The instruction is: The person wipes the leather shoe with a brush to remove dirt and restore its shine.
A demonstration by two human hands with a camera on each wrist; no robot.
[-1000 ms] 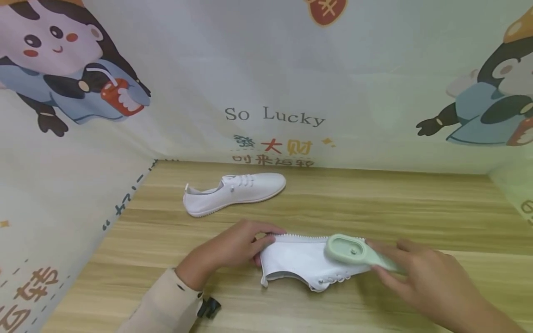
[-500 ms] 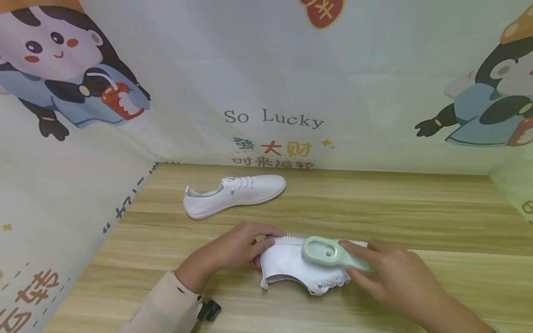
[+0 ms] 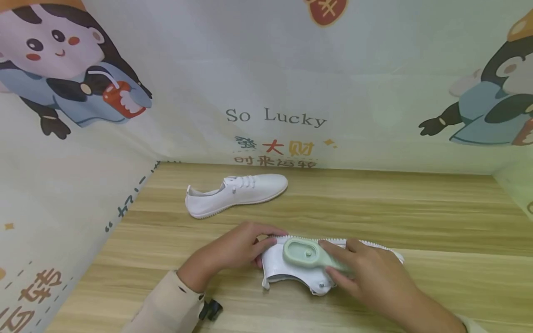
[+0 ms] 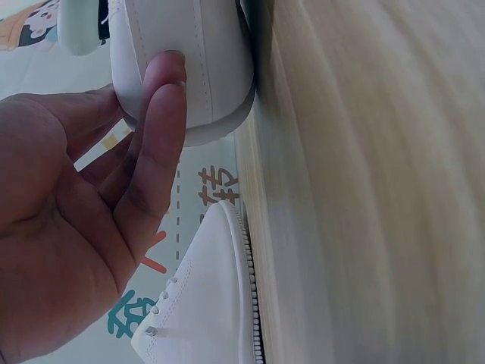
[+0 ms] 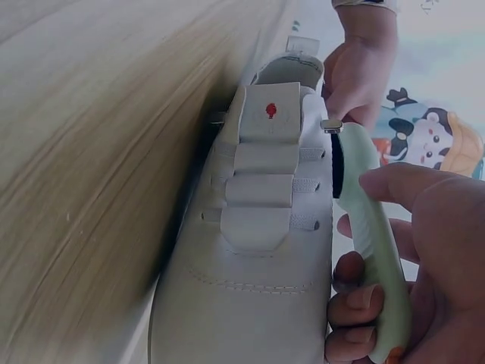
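A white lace-up shoe lies on its side, its ridged sole edge turned to the back and its opening toward me. My left hand pinches the heel between thumb and fingers; the left wrist view shows that heel up close. In my right hand is a pale green shoe brush, gripped by its handle, its head over the rear half of the shoe's upward side. Dark bristles face the shoe in the right wrist view. The right hand hides much of the toe from above.
Behind, the matching white shoe rests upright on the wood-grain table, toe to the right. A printed cloth walls off the back and sides. A small black object sits by my left cuff.
My right hand has slid the shoe brush leftward along the shoe, from the front part toward the heel. The left hand keeps its hold on the heel, and both shoes have stayed put.
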